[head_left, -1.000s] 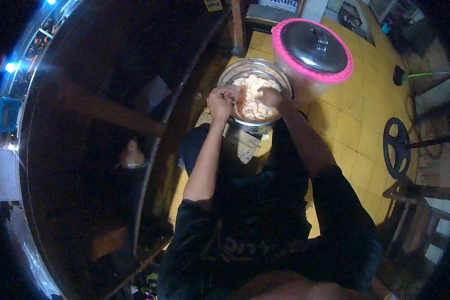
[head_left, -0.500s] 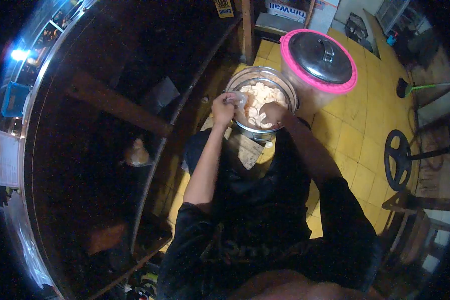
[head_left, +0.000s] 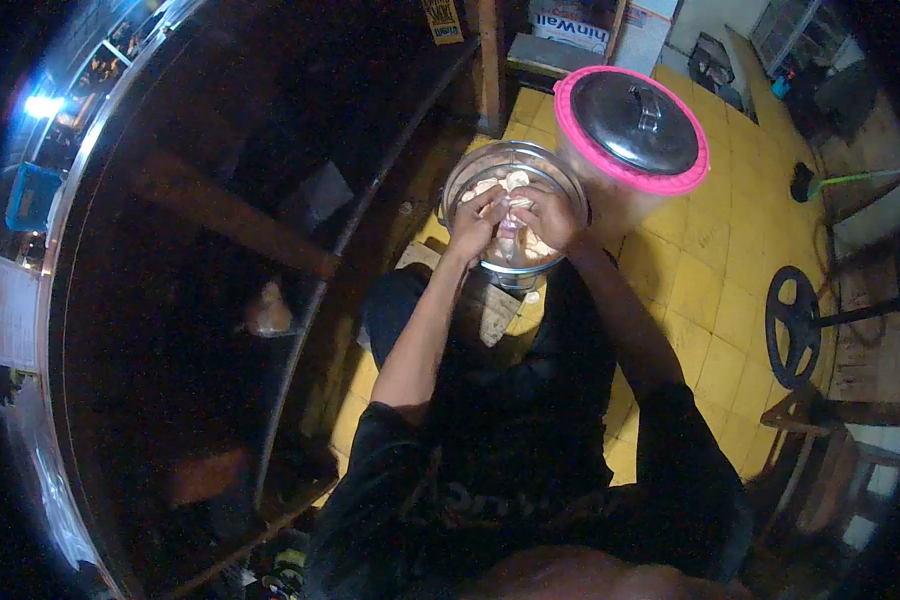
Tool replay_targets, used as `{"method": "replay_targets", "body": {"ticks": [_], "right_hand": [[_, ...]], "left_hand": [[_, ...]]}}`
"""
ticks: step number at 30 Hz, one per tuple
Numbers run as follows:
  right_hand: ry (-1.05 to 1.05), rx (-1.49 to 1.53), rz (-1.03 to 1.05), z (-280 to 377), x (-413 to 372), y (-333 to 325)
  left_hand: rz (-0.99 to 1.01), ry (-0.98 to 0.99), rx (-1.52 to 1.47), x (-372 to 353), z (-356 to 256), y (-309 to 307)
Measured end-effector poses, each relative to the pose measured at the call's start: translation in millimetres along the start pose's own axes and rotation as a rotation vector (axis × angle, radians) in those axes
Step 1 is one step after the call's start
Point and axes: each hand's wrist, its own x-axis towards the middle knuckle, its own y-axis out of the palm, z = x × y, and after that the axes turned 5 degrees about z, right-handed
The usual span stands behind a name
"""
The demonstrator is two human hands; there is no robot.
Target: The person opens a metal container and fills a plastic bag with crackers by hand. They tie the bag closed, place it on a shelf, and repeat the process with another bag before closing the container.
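Observation:
A round metal pot (head_left: 523, 268) stands on the floor between my knees, filled with pale, round, cracker-like pieces (head_left: 517, 180). Over its middle, my left hand (head_left: 477, 228) is closed on a small clear plastic bag (head_left: 510, 243), which hangs below the fingers. My right hand (head_left: 550, 215) meets it at the top of the bag, fingers bent inward around pale pieces. The fingertips of both hands nearly touch, and the bag's opening is partly hidden by them.
A tall tub with a pink rim (head_left: 562, 105) and dark metal lid (head_left: 635, 120) stands just beyond the pot. On the left runs a dark wooden counter (head_left: 240, 215) with shelves. Yellow tiles (head_left: 695, 260) cover the floor; a black steering-wheel-shaped object (head_left: 773, 325) is at right.
My right hand has lifted from the pale pieces to the bag. My left hand has moved right, bringing the bag over the pot's middle. The view has shifted slightly.

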Motion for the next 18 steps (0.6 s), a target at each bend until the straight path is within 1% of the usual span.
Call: {"method": "replay_targets", "body": {"ticks": [1, 3, 4, 6, 7, 9, 10, 12, 13, 15, 16, 18], "right_hand": [[-0.004, 0.0, 0.0, 2.4, -1.5, -0.3], [-0.028, -0.066, 0.091, 3.9, -5.1, -1.5], [-0.027, -0.066, 0.092, 2.5, -7.5, -0.2], [-0.049, -0.094, 0.096, -0.4, -8.4, 2.4], [-0.05, -0.094, 0.096, -2.1, -8.5, 2.1], [-0.087, 0.091, 0.178, -1.8, -6.5, -1.0], [-0.088, 0.091, 0.179, 0.6, -5.2, -2.7], [-0.095, 0.177, 0.179, 5.3, -3.3, -5.5], [-0.096, 0.177, 0.179, 8.0, -4.0, -3.1], [-0.062, 0.107, -0.064, 11.4, -6.2, 3.7], [-0.063, 0.107, -0.063, 8.0, -6.2, 4.4], [0.082, 0.122, 0.151, 2.8, -6.3, 2.3]], "left_hand": [[-0.002, 0.003, 0.001, -0.2, 0.4, -1.4], [0.035, -0.021, 0.087, -3.4, 1.0, -0.6], [0.035, -0.022, 0.086, -5.2, 0.4, 1.5], [-0.02, 0.139, 0.207, -4.6, 0.1, 4.6], [-0.021, 0.14, 0.208, -0.6, 6.8, 2.1], [-0.057, 0.216, 0.144, 6.3, 16.0, -1.9], [-0.059, 0.217, 0.144, 7.1, 16.5, -2.7], [-0.086, 0.069, 0.079, 6.5, 13.2, -2.1], [-0.087, 0.069, 0.079, 5.0, 9.9, 0.6], [-0.141, 0.028, 0.193, 3.1, 8.0, 5.4], [-0.143, 0.029, 0.192, 6.9, 13.7, 2.6], [-0.148, 0.279, 0.42, 11.4, 19.5, -1.2]]}}
